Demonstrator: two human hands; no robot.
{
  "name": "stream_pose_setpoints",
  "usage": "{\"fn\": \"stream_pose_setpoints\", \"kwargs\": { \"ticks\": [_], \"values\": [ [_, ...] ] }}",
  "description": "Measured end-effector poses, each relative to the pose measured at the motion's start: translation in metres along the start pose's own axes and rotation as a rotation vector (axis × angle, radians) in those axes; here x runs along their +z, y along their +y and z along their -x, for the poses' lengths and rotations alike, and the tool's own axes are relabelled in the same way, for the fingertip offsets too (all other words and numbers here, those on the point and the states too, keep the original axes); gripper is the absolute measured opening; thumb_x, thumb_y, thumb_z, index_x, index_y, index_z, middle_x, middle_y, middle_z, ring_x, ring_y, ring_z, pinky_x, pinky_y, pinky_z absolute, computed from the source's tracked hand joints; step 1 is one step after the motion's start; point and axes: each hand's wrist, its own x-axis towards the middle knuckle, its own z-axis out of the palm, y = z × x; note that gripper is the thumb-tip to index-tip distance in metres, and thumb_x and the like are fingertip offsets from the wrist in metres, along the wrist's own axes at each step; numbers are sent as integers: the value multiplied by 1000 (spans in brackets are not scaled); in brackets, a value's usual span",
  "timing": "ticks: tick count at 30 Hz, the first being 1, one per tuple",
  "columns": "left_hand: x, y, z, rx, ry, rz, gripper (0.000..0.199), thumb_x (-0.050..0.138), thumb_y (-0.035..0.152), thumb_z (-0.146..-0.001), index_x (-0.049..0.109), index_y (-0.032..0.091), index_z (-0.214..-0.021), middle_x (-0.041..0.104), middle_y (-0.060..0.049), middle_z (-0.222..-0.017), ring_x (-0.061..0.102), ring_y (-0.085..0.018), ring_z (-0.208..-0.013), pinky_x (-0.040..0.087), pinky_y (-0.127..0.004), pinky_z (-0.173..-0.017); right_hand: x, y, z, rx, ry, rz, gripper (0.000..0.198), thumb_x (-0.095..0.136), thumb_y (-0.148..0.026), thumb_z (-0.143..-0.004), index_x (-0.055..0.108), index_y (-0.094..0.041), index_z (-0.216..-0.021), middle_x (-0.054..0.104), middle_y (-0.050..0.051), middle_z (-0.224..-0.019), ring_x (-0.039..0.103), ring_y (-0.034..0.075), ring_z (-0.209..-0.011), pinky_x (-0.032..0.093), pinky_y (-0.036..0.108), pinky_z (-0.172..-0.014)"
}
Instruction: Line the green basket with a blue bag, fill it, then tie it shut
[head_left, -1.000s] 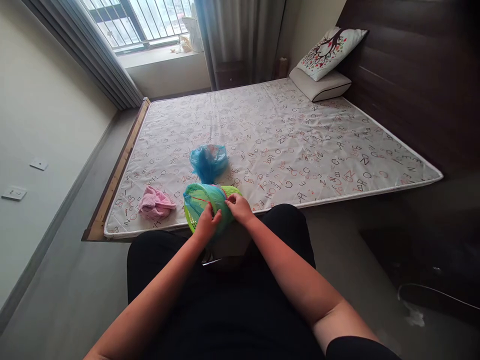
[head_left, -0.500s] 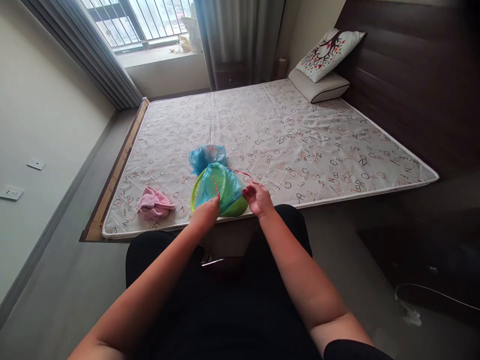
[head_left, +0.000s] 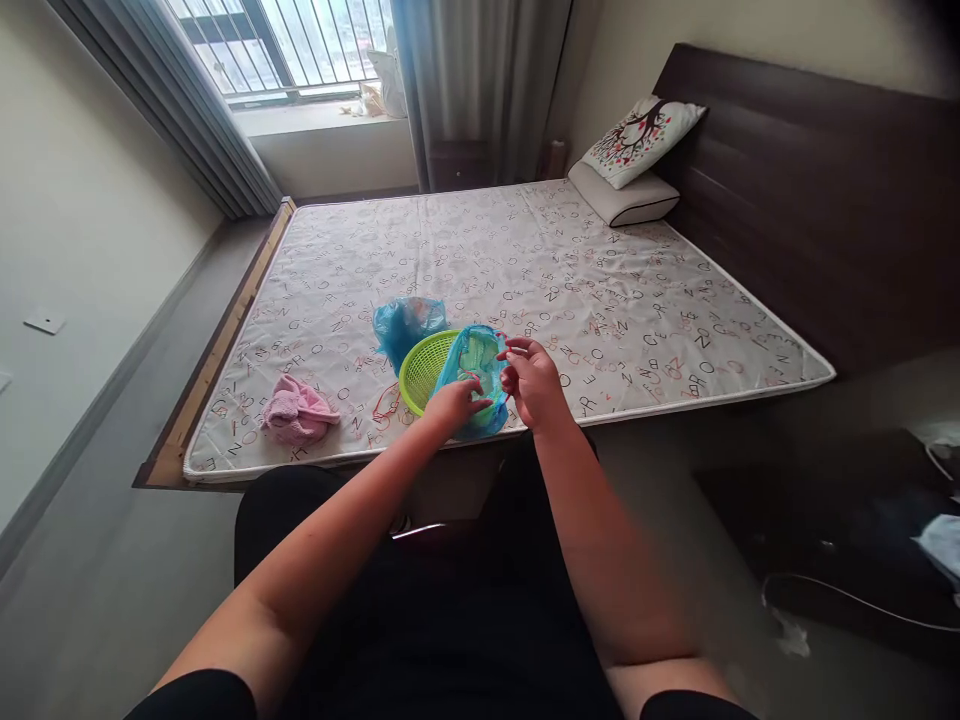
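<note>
A thin blue drawstring plastic bag [head_left: 486,412] covers the right part of a green mesh basket [head_left: 426,368] at the mattress's near edge. Its mouth faces me, and a red drawstring runs along the rim. My left hand [head_left: 454,402] is closed at the left side of the bag's mouth. With bent fingers, my right hand [head_left: 534,382] pinches the rim and red string on the right. Just behind the basket lies another crumpled blue plastic bag [head_left: 405,325].
The bed's mattress [head_left: 480,250] has a letter print. A pink towel [head_left: 298,412] lies near its left corner, with red string [head_left: 387,402] between it and the basket. Pillows [head_left: 645,145] rest by the dark headboard [head_left: 780,170]. A cable [head_left: 832,578] is at the lower right.
The bag has shifted right, baring the basket's mesh on the left, and its mouth has turned toward me. Both hands have moved slightly right. The camera view has shifted a little.
</note>
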Motion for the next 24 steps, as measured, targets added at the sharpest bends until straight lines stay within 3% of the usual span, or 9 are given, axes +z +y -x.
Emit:
{"fn": "stream_pose_setpoints", "kwargs": {
  "ticks": [3, 6, 10, 13, 15, 17, 19, 22, 24],
  "values": [
    [-15, -10, -4, -87, 117, 272, 26, 72, 39, -98, 73, 17, -85, 58, -1, -65, 54, -17, -63, 42, -29, -64, -11, 3, -11, 8, 92, 26, 26, 66, -26, -77, 59, -23, -102, 65, -6, -83, 44, 4, -46, 28, 19, -41],
    [-42, -14, -6, -165, 228, 557, 29, 58, 40, -104, 69, 17, -90, 53, 2, -63, 53, -13, -56, 48, -26, -61, -22, 0, -21, -1, 154, 110, 23, 63, -21, -79, 60, -22, -101, 66, -5, -83, 45, 4, -47, 29, 18, -42],
    [-95, -13, -3, -194, 481, 1227, 17, 65, 33, -102, 65, 18, -93, 47, 7, -62, 51, -9, -50, 49, -22, -57, -33, -20, -30, -168, 185, 213, 14, 62, -16, -82, 67, -20, -95, 67, -4, -82, 46, 4, -47, 33, 19, -41],
    [-131, -19, 5, -179, 675, 1483, 17, 56, 25, -109, 64, 18, -95, 48, 8, -62, 55, -8, -51, 49, -20, -57, -39, -40, -35, -321, 336, 10, 14, 58, -12, -84, 67, -22, -90, 64, -5, -77, 45, 4, -46, 36, 18, -41],
    [-144, -27, 10, -185, 751, 1634, 20, 54, 24, -112, 64, 18, -95, 50, 8, -61, 56, -7, -51, 50, -21, -58, -43, -50, -38, -213, 361, -192, 17, 59, -7, -83, 64, -22, -90, 62, -7, -73, 46, 4, -47, 42, 17, -44],
    [-148, -36, 15, -179, 780, 1705, 19, 57, 25, -112, 64, 19, -96, 51, 8, -61, 57, -8, -52, 50, -21, -61, -46, -53, -39, -39, 321, -343, 20, 63, -4, -82, 62, -22, -89, 62, -7, -70, 49, 4, -50, 47, 15, -49],
    [-146, -45, 19, -187, 816, 1701, 17, 59, 28, -112, 67, 21, -98, 56, 6, -66, 58, -7, -57, 50, -20, -65, -46, -51, -39, 40, 318, -430, 21, 66, -4, -82, 60, -22, -90, 64, -7, -69, 53, 5, -53, 51, 16, -55],
    [-139, -50, 25, -204, 871, 1602, 16, 59, 36, -111, 72, 27, -110, 69, -1, -93, 67, -10, -79, 55, -23, -79, -43, -43, -34, -31, 358, -478, 20, 68, -9, -82, 62, -24, -93, 69, -7, -74, 65, 7, -65, 58, 21, -70],
    [-136, -49, 29, -112, 807, 1516, 20, 64, 42, -107, 71, 37, -126, 71, -4, -123, 71, -16, -104, 58, -32, -92, -37, -40, -29, -128, 341, -451, 20, 69, -14, -83, 63, -26, -97, 72, -8, -83, 73, 8, -81, 58, 25, -81]
  ]
}}
